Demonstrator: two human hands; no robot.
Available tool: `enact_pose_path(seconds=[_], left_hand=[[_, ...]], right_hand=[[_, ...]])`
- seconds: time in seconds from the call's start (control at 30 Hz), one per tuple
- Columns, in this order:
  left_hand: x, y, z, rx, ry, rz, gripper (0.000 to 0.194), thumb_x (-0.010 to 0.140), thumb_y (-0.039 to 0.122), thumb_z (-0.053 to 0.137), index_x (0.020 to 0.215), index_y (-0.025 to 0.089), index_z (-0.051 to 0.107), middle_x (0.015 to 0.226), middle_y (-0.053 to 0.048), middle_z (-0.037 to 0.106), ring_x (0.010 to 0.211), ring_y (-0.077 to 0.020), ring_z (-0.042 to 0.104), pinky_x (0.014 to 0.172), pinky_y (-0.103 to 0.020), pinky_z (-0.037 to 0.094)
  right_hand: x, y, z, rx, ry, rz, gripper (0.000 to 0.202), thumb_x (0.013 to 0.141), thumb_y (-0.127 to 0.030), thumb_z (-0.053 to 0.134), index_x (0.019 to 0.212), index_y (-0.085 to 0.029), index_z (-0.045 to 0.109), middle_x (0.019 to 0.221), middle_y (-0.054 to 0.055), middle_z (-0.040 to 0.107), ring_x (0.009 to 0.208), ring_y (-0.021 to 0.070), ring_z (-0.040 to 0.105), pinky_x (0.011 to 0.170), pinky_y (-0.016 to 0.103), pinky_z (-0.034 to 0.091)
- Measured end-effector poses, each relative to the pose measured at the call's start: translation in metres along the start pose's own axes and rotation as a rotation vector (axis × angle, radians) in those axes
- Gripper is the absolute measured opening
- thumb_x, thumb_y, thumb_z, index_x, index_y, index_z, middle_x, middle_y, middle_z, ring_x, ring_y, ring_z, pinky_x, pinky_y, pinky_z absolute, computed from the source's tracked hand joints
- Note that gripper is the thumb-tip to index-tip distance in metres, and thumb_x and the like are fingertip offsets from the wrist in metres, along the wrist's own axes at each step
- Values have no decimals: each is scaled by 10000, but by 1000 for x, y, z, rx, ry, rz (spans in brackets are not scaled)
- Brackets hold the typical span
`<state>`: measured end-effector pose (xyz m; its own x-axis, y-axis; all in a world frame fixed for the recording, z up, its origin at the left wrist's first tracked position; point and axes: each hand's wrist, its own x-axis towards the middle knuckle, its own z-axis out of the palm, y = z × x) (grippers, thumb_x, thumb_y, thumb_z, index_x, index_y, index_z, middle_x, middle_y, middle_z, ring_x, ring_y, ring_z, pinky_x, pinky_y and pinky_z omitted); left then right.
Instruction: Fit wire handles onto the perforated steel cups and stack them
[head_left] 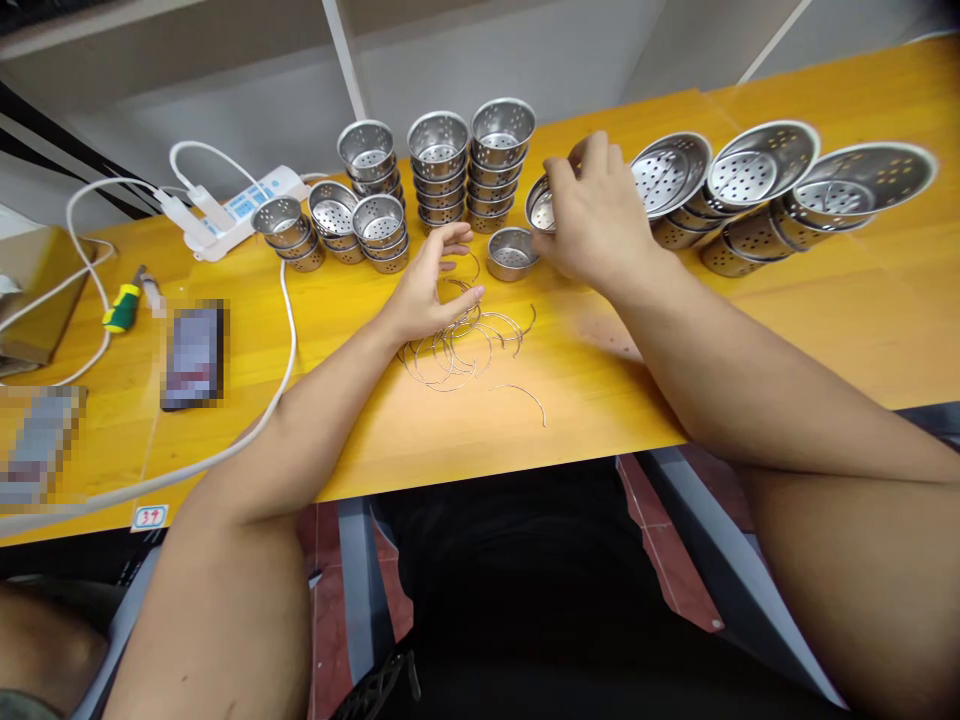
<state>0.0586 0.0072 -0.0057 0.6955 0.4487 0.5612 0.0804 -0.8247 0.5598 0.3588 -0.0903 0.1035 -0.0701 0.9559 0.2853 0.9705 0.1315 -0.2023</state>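
Observation:
With its fingers wrapped over the rim, my right hand (596, 205) grips a perforated metal cup (540, 204), tilted and partly hidden behind the hand. Just left of it, a single small perforated cup (513, 254) stands upright on the table. My left hand (435, 285) is open, thumb and fingers apart, above a loose pile of thin curved wires (457, 350). One separate wire (525, 395) lies nearer the table's front edge. Stacks of like cups stand behind the hands, among them a tall stack (501, 150) and another tall stack (438, 160).
More nested cups (757, 180) stand at the right. Shorter stacks (379, 232) are left of centre. A white power strip (251, 210) with plugged cables, a green-yellow screwdriver (124, 308) and a blurred phone (193, 355) lie at left. A white cable (289, 340) crosses the wooden table.

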Motion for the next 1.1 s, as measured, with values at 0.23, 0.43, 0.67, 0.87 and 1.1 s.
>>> enact_pose_path(seconds=[0.23, 0.43, 0.67, 0.87, 1.1], left_hand=[[2, 23, -7, 45, -57, -26, 734, 1123, 698, 792, 1715, 314, 589, 1852, -192, 622, 1726, -413, 662, 1315, -609, 697], [3, 31, -9, 55, -69, -36, 628, 1122, 569, 826, 1655, 289, 648, 1856, -192, 630, 1746, -384, 641, 1410, -603, 639], [2, 33, -10, 56, -71, -24, 556, 1135, 504, 826, 1618, 267, 688, 1847, -205, 645, 1754, -374, 649, 1470, -618, 600], [4, 31, -10, 39, -102, -10, 507, 1135, 561, 851, 1555, 296, 748, 1861, -191, 654, 1766, -388, 660, 1511, -641, 576], [3, 32, -10, 69, -103, -23, 485, 1120, 482, 831, 1554, 282, 750, 1844, -194, 672, 1733, -373, 688, 1470, -613, 621]], right_hand=[[5, -6, 14, -29, 0, 72, 674, 1279, -624, 466, 1782, -194, 595, 1836, 299, 557, 1621, 546, 526, 1385, 752, 461], [12, -3, 26, -37, -69, 140, 589, 1278, -507, 527, 1622, -58, 693, 1774, 410, 575, 1595, 594, 596, 1343, 731, 467], [15, 13, 44, -45, -61, 142, 660, 1286, -644, 449, 1527, -135, 792, 1709, 356, 681, 1475, 564, 673, 1249, 735, 538], [9, -5, 23, 94, -45, -59, 827, 1269, -770, 214, 1808, -320, 651, 1689, 207, 781, 1621, 562, 579, 1368, 810, 445], [7, -16, 23, 16, -141, -37, 858, 1287, -709, 227, 1639, -152, 777, 1602, 320, 782, 1513, 571, 724, 1295, 790, 546]])
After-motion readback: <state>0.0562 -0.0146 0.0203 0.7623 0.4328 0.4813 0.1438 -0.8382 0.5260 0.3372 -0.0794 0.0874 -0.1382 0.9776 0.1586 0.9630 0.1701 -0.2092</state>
